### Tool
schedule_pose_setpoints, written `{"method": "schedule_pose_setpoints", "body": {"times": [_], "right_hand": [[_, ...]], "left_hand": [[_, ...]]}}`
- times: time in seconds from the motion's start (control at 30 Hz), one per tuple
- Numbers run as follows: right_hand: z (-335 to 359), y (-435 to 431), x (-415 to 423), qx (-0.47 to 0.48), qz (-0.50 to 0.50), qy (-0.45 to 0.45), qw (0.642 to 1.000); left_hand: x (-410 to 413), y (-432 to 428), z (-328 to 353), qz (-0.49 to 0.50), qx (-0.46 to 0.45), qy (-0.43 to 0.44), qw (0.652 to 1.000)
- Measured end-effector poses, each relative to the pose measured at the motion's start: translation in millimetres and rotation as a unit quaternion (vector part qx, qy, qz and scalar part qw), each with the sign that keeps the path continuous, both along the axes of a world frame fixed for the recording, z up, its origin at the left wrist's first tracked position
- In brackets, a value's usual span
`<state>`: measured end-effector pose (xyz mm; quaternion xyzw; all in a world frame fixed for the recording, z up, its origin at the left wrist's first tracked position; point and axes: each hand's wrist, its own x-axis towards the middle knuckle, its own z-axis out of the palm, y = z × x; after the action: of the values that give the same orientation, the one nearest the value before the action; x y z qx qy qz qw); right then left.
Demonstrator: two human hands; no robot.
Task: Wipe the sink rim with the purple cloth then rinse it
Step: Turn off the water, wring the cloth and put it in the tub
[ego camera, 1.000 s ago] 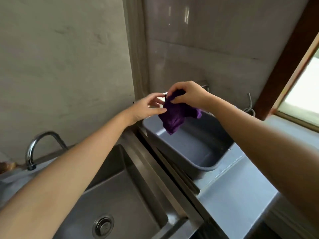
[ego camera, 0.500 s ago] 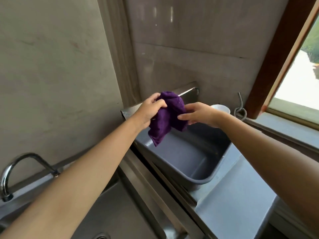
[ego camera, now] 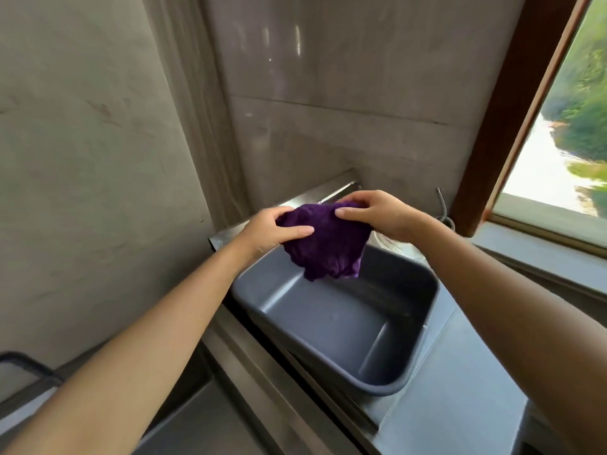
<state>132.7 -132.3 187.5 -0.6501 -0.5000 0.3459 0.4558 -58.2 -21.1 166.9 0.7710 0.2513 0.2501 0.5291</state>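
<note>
We've got the purple cloth [ego camera: 323,244] pinched between left hand [ego camera: 269,233] and right hand [ego camera: 377,213], both grips clenched on it, sink rim [ego camera: 262,372] below-left, nearer the left.

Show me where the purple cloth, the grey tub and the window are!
purple cloth [ego camera: 323,244]: head view, middle of the bunched fabric.
grey tub [ego camera: 331,326]: head view, bare inside floor.
window [ego camera: 571,126]: head view, the glass pane.
</note>
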Motion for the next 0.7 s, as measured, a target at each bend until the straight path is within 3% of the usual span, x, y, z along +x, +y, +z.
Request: {"method": "schedule_pose_setpoints", "body": {"times": [0.13, 0.23, 0.3, 0.4, 0.43, 0.47, 0.5, 0.57, 0.7], "right_hand": [[-9.6, -3.2, 12.3, -0.097, 0.093, 0.002, 0.991], [-21.9, -5.9, 15.2, -0.087, 0.128, 0.122, 0.98], [-36.1, -6.7, 9.0, -0.053, 0.08, 0.205, 0.974], [-63.5, 2.3, -6.1, -0.006, -0.059, 0.281, 0.958], [-70.5, 6.0, -12.2, 0.009, -0.114, 0.25, 0.961], [-75.8, 9.3, -16.9, 0.018, -0.167, 0.159, 0.973], [-81.4, 12.7, -18.8, 0.022, -0.205, 0.02, 0.978], [-91.8, 15.8, -19.3, 0.026, -0.22, -0.206, 0.953], [-110.2, 20.5, -10.3, -0.023, -0.187, -0.299, 0.936]], "left_hand": [[6.1, -3.8, -10.7, 0.031, -0.023, -0.097, 0.994], [14.7, -9.6, -15.6, 0.082, -0.09, -0.169, 0.978], [19.0, -10.6, -20.9, 0.091, -0.104, -0.181, 0.974], [22.9, -7.4, -32.9, 0.088, -0.075, -0.119, 0.986], [22.2, -5.3, -37.6, 0.092, -0.048, -0.079, 0.991], [20.9, -1.9, -44.2, 0.094, -0.026, -0.034, 0.995], [18.7, 1.0, -51.4, 0.091, -0.027, 0.003, 0.996], [13.8, 1.8, -66.1, 0.075, -0.106, 0.045, 0.99], [10.5, -2.4, -86.7, 0.058, -0.256, 0.082, 0.961]]}}
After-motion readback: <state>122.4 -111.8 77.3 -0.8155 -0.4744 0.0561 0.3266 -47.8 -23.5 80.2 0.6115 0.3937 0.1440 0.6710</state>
